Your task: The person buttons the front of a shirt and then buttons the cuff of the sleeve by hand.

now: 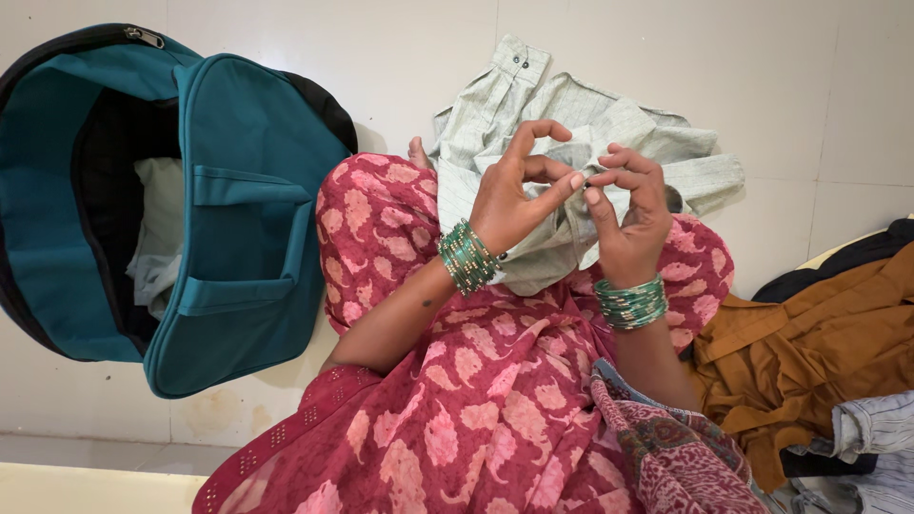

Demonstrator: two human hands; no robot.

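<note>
Pinching pale striped shirt point(581, 143) placket between left hand point(514, 195) and right hand point(633, 214) fingertips, both nearly closed; shirt unfolded on lap, teal bag point(252, 219) open, brown garment point(809, 343) unpacked.

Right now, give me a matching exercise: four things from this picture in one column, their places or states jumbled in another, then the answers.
1. teal bag
2. pale striped shirt
3. brown garment
4. green bangles

A. on both wrists
B. pinched by left hand and right hand
C. unzipped, on the floor at left
D. heaped at right

Pairs: 1-C, 2-B, 3-D, 4-A
</note>
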